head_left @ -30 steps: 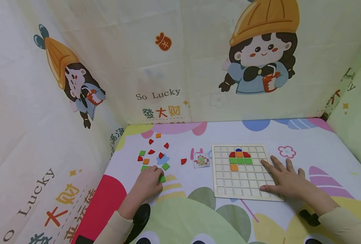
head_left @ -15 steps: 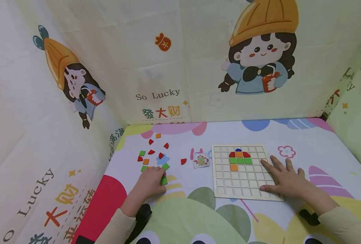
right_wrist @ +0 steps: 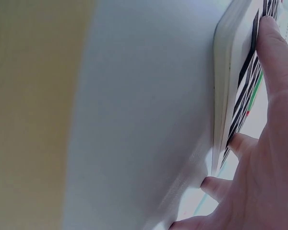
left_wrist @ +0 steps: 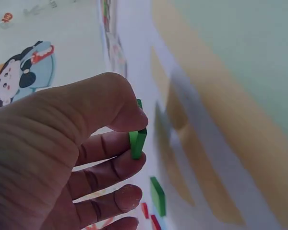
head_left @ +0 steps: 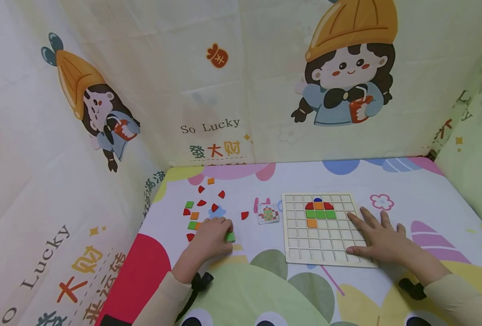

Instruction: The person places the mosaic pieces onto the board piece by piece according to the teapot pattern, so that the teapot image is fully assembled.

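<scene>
My left hand (head_left: 210, 237) pinches a green square tile (left_wrist: 137, 143) between thumb and fingertips. In the left wrist view the tile is held clear of the tabletop, and the thumb hides part of it. Another green tile (left_wrist: 157, 195) lies on the table below the fingers. With fingers spread, my right hand (head_left: 381, 237) rests on the right edge of the wooden grid board (head_left: 322, 249). Near the board's top sit a blue piece (head_left: 317, 199), red pieces (head_left: 329, 206), orange squares (head_left: 312, 223) and a row of green squares (head_left: 320, 214).
Loose red quarter-round pieces (head_left: 221, 194), orange squares (head_left: 211, 181) and green squares (head_left: 189, 204) lie scattered at the left of the table. A small pattern card (head_left: 268, 213) lies left of the board. A printed cloth wall (head_left: 265, 90) rises behind the table.
My left hand has moved right, toward the board, carrying the green tile away from the loose pieces. A red piece it covered now shows. The right hand has stayed on the board.
</scene>
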Motion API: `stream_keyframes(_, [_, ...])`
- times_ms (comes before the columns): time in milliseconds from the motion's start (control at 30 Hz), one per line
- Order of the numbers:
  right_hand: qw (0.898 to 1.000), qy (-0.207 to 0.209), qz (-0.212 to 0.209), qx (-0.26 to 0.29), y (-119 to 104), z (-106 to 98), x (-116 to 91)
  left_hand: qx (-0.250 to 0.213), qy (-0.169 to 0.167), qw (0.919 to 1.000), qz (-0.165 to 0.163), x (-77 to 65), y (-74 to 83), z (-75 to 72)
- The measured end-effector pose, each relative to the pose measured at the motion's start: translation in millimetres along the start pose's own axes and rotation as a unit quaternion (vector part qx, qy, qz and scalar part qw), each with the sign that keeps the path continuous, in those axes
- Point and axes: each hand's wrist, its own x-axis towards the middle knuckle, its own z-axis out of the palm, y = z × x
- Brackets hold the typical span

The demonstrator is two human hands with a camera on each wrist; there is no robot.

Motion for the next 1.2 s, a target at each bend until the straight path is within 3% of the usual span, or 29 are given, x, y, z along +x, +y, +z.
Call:
stream_keyframes(467, [1.000,0.000,0.003,-0.002,0,2,0,0.013,0.004,0.9996,0.024,24.0,26.9,-9.6])
stream_keyframes(1200, [1.000,0.003,0.001,-0.002,2,2,2,0.013,0.011,0.9967,0.079,64.1,67.6,-2.0])
